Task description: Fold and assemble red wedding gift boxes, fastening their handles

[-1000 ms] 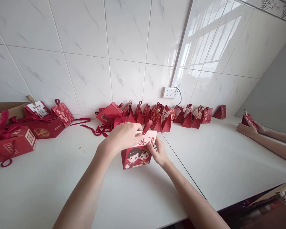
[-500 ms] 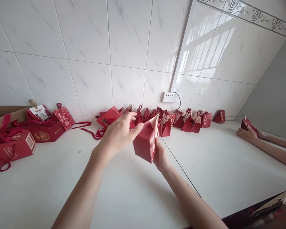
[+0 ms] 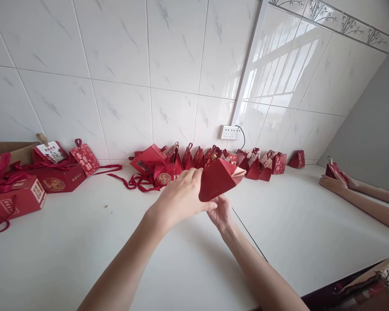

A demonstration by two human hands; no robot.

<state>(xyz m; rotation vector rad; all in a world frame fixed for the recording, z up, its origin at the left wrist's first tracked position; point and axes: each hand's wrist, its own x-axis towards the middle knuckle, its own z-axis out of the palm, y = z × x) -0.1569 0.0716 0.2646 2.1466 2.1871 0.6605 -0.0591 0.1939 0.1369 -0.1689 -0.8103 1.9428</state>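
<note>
My left hand (image 3: 181, 194) is wrapped round the left side of a small red paper gift box (image 3: 218, 179), its thumb along the bottom edge. The box is tilted above the table, with pale folded flaps at its right end. Under it is my right hand (image 3: 222, 212), palm turned up, with curled fingers against the underside and partly hidden. Behind the held box stand several red triangular gift boxes (image 3: 253, 167) with ribbon loops and tags, along the wall. A red box with a gold emblem (image 3: 164, 175) stands just beyond my left hand.
Larger red boxes (image 3: 17, 196) with ribbons sit at the left beside an open cardboard box (image 3: 9, 149). Loose red ribbon (image 3: 129, 181) lies on the white table (image 3: 168, 272). A power strip (image 3: 230, 132) is on the tiled wall. At the right, another person's hands (image 3: 333, 183) hold a red box.
The gift box has tipped over to the right and risen slightly. My left hand has moved right and closed round it; my right hand has slipped beneath it.
</note>
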